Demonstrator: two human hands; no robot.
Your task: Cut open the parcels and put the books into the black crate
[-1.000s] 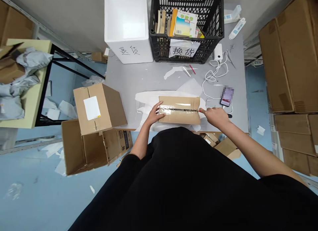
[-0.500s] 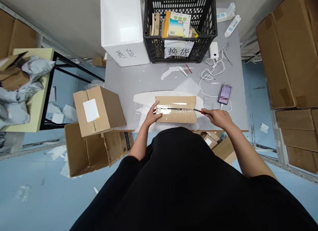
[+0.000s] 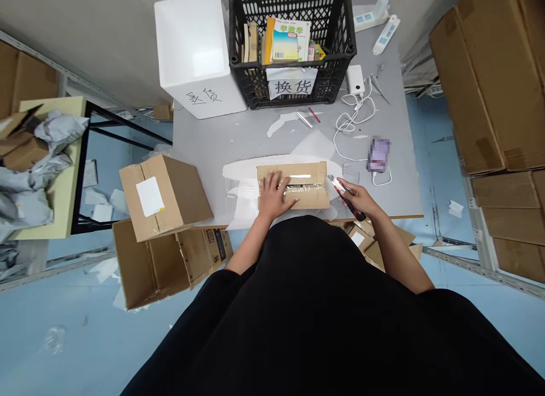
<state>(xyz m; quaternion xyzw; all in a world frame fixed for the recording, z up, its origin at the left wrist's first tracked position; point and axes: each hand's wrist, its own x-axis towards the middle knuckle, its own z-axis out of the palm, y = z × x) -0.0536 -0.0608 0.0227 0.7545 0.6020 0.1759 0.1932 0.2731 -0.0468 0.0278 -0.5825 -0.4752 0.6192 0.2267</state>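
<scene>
Right hand (image 3: 356, 199) withdrawn, gripping one cutter (image 3: 348, 195), left hand (image 3: 272, 196) on carton (image 3: 306, 183)

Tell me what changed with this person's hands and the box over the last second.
The left hand slid from the box's left end onto its top. The right hand drew back, angling the utility knife off the taped seam. Nothing was let go. The cardboard box stayed put on the grey table.
</scene>
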